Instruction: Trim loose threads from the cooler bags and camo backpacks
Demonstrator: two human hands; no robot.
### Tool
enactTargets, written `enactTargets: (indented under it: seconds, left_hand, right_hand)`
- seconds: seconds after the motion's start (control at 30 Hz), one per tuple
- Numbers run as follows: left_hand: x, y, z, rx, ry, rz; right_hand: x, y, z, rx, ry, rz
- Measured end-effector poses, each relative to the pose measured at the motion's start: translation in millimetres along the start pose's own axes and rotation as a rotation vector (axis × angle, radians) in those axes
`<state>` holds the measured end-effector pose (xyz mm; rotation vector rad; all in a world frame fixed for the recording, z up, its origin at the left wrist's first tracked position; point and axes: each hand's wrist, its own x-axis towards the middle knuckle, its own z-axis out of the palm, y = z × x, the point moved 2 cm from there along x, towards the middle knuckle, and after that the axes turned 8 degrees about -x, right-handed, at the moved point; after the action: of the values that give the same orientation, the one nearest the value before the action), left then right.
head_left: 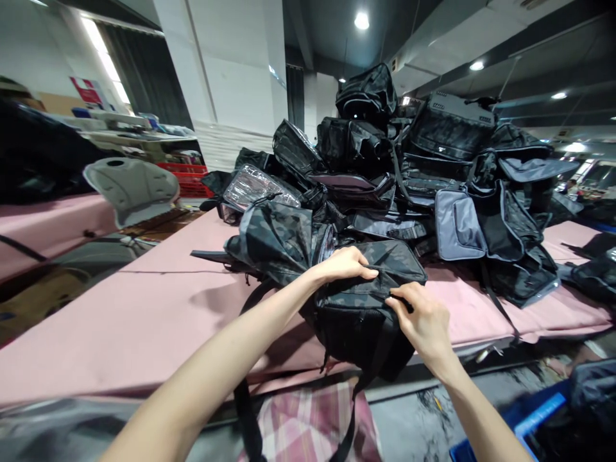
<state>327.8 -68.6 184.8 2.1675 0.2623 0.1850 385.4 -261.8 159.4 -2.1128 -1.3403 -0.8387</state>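
A dark camouflage backpack (356, 299) lies at the near edge of the pink-covered table, its black straps hanging down over the edge. My left hand (344, 264) is closed on the fabric of its upper panel, thumb stretched along a seam. To the right, my right hand (421, 314) pinches the backpack's edge between thumb and fingers; whether a zip pull is in that pinch I cannot tell. Just behind and left of my left hand, another camouflage bag section (279, 234) stands up; where it joins the backpack is hidden.
A tall heap of similar black bags (356, 144) covers the back of the pink table (158, 308). An open bag with grey lining (459, 224) lies at the right. A grey chair (132, 186) stands left, a blue crate (539, 417) at lower right. Plaid cloth (312, 423) shows below.
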Motion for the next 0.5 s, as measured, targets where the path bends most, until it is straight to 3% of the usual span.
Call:
enactTargets:
  seconds: [0.17, 0.5]
  left_hand:
    - [-1, 2, -0.1, -0.017, -0.017, 0.024]
    - [-3, -3, -1.6, -0.024, 0.015, 0.029]
  right_hand:
    - [4, -19, 6, -0.077, 0.016, -0.026]
    - [-1, -12, 1, -0.088, 0.007, -0.045]
